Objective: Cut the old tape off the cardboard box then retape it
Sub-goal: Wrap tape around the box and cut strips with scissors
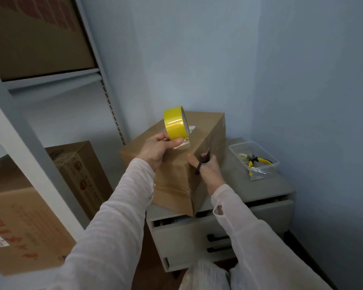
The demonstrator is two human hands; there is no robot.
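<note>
Pinching the yellow tape roll (175,123) at its lower rim with the left grip (153,150), thumb and fingers clamped on it, just above the top of the cardboard box (176,164); cannot tell whether a free end is already stuck down. Clamped on black scissors (203,161) with the right grip (209,167), thumb through a loop, blades pointing up along the box's right edge, hand against that edge. Sitting on the grey desk (264,185) with drawers, near corner of the box out past the front edge.

Likely trouble from here:
- pressing tape down hard on the overhanging end, so tipping or sliding the box off the desk;
- steadying and cutting with one busy grip, so swinging the blades toward the other hand or scoring the cardboard;
- holding the roll by a light pinch, so dropping it or letting the strip fold onto itself;
- taping over what looks like a clear band (172,190) round the near end, so leaving old tape underneath;
- knocking the clear tray (234,150) with yellow-handled pliers (259,162), just beside the box.
</note>
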